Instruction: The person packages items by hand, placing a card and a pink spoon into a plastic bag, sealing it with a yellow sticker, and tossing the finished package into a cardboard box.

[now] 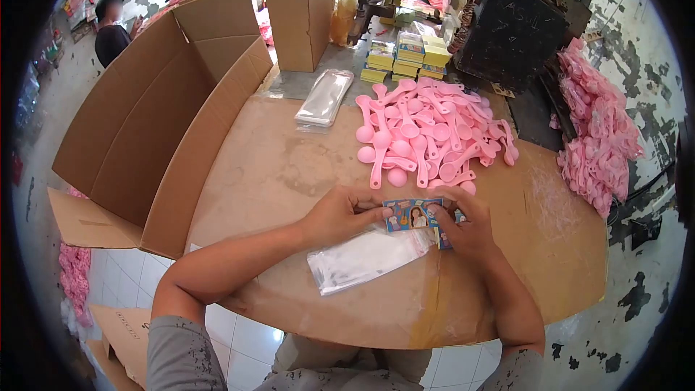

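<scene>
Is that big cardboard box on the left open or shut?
Open: you can see into the big cardboard box, and one flap sticks outward.

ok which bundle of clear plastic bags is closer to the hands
The front bundle, on the wearer's side of the left hand; the far bundle lies well beyond it, near the tall cardboard box.

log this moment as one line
left hand: holding card | right hand: holding card | near bags: flat | spoons: piled beyond
</scene>
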A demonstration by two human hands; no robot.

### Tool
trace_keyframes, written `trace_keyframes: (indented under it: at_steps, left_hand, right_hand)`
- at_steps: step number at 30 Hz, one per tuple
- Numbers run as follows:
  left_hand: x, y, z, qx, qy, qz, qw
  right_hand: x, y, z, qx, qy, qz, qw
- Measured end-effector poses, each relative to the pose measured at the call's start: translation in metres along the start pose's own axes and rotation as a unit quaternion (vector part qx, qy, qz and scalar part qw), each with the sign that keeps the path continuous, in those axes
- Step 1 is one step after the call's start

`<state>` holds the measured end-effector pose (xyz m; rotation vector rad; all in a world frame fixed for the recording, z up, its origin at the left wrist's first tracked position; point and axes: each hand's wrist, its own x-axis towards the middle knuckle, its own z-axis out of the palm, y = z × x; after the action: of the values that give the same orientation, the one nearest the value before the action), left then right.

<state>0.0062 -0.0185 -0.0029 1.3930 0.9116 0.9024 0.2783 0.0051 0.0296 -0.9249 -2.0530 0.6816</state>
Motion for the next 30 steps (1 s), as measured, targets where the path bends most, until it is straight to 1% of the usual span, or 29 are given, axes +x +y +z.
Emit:
trace_keyframes:
  at_steps: [3, 5, 6, 8, 9, 11, 12, 14, 15, 17, 18, 20, 21, 23, 24, 26, 27, 28, 29, 30]
  left_hand:
    - [-0.006, 0.004, 0.005, 0.085, 0.011, 0.045, 0.995]
    - [-0.008, 0.008, 0.005, 0.145, 0.007, 0.082, 0.986]
    - [-0.009, 0.011, 0.006, 0.149, 0.007, 0.088, 0.985]
    - [-0.012, 0.020, 0.008, 0.159, 0.006, 0.100, 0.982]
    - [-0.012, 0.024, 0.009, 0.147, 0.000, 0.078, 0.986]
    - [-0.012, 0.028, 0.009, 0.124, -0.010, 0.034, 0.992]
    - [-0.011, 0.024, 0.008, 0.124, -0.015, 0.044, 0.991]
    - [-0.007, 0.010, 0.006, 0.122, -0.024, 0.063, 0.990]
    - [-0.007, 0.012, 0.006, 0.106, -0.031, 0.040, 0.993]
    - [-0.008, 0.018, 0.006, 0.073, -0.044, -0.007, 0.996]
    - [-0.008, 0.016, 0.007, 0.031, -0.045, 0.002, 0.999]
    - [-0.006, 0.011, 0.009, -0.054, -0.045, 0.020, 0.997]
    - [-0.006, 0.011, 0.007, -0.044, -0.046, 0.014, 0.998]
    - [-0.006, 0.011, 0.005, -0.024, -0.048, 0.003, 0.999]
    - [-0.006, 0.010, 0.005, -0.032, -0.049, 0.017, 0.998]
    - [-0.004, 0.010, 0.006, -0.046, -0.052, 0.048, 0.996]
    - [-0.004, 0.011, 0.004, -0.052, -0.053, 0.024, 0.997]
    - [-0.003, 0.012, 0.001, -0.060, -0.053, -0.001, 0.997]
    - [-0.003, 0.013, 0.000, -0.067, -0.054, -0.026, 0.996]
    - [-0.003, 0.012, 0.000, -0.071, -0.049, -0.021, 0.996]
  right_hand:
    - [0.002, -0.003, 0.000, -0.013, -0.050, -0.034, 0.998]
    - [-0.001, -0.008, 0.009, 0.033, -0.036, 0.012, 0.999]
    - [-0.002, -0.011, 0.014, 0.056, -0.028, 0.034, 0.997]
    - [0.000, -0.013, 0.024, 0.150, 0.039, 0.064, 0.986]
    - [0.000, -0.012, 0.027, 0.197, 0.072, 0.079, 0.975]
    - [-0.002, -0.003, 0.024, 0.197, 0.068, 0.086, 0.974]
    - [-0.002, 0.000, 0.023, 0.197, 0.065, 0.089, 0.974]
    - [-0.005, 0.002, 0.023, 0.218, 0.053, 0.095, 0.970]
    - [-0.006, 0.003, 0.023, 0.228, 0.046, 0.098, 0.968]
    - [-0.007, 0.002, 0.023, 0.221, 0.003, 0.106, 0.969]
    - [-0.007, 0.000, 0.022, 0.218, -0.018, 0.110, 0.970]
    - [-0.004, -0.009, 0.013, 0.154, -0.083, 0.083, 0.981]
    - [-0.002, -0.012, 0.009, 0.121, -0.116, 0.068, 0.983]
    - [0.001, -0.015, 0.012, 0.105, -0.142, -0.003, 0.984]
    - [0.002, -0.016, 0.013, 0.096, -0.154, -0.039, 0.983]
    - [0.009, -0.007, 0.004, 0.034, -0.151, -0.091, 0.984]
    - [0.014, 0.000, -0.002, 0.003, -0.149, -0.116, 0.982]
    - [0.017, 0.008, -0.008, -0.079, -0.085, -0.100, 0.988]
    - [0.022, 0.017, -0.013, -0.161, -0.020, -0.083, 0.983]
    - [0.023, 0.026, -0.018, -0.241, 0.045, -0.065, 0.967]
